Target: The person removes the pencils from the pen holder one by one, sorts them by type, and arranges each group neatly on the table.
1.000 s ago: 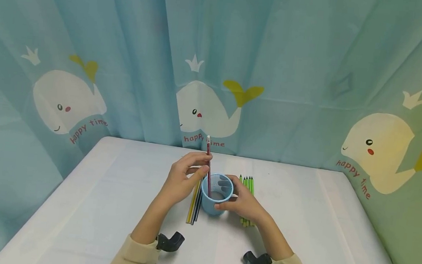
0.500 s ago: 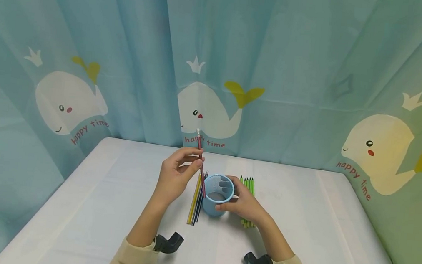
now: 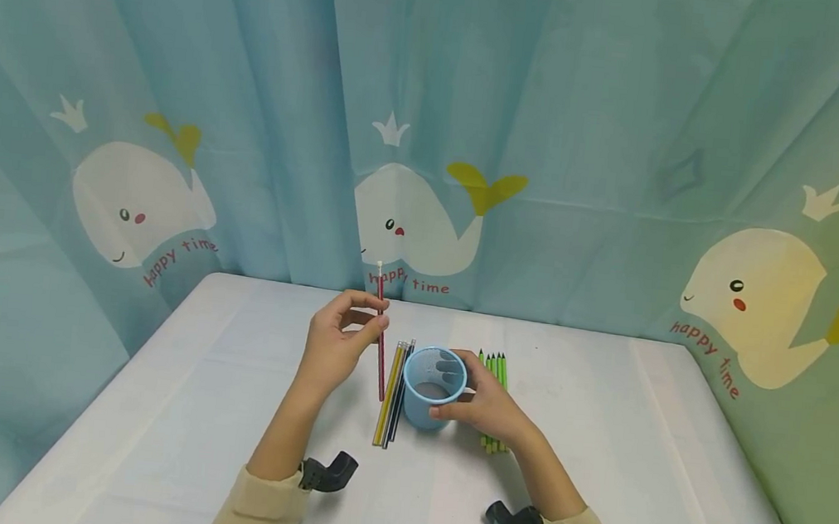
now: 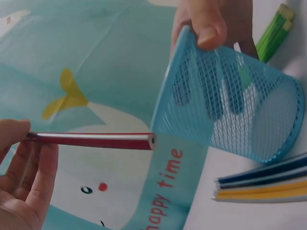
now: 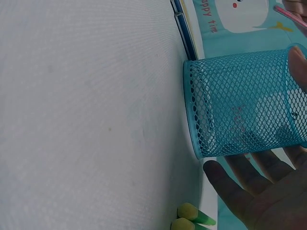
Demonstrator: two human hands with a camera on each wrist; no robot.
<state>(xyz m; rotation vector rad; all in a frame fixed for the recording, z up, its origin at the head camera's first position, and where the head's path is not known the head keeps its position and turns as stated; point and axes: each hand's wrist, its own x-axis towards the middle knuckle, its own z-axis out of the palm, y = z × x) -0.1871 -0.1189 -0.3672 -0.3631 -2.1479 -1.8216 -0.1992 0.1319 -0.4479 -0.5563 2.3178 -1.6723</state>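
In the head view, my left hand [image 3: 333, 342] pinches a red pencil [image 3: 381, 367] near its upper part, between thumb and fingers. The pencil stands almost upright, pale end up, left of the blue mesh pencil cup [image 3: 421, 414]. My right hand [image 3: 491, 403] holds that cup from its right side, thumb near the front of the rim and fingers behind. No pencils show inside the cup. The left wrist view shows the flat lower end of the red pencil [image 4: 96, 140] pointing toward the cup [image 4: 259, 110]. Fingers show through the mesh.
Yellow and dark blue pencils [image 3: 387, 409] lie side by side just left of the cup. Several green pencils [image 3: 502, 369] lie to its right, partly under the right hand. A white-covered table [image 3: 189, 408] meets a whale-print curtain [image 3: 578, 251] at the back.
My left hand has moved left with the red pencil, whose lower end went from over the cup's mouth to left of the loose pencils. The right hand and cup stay nearly still.
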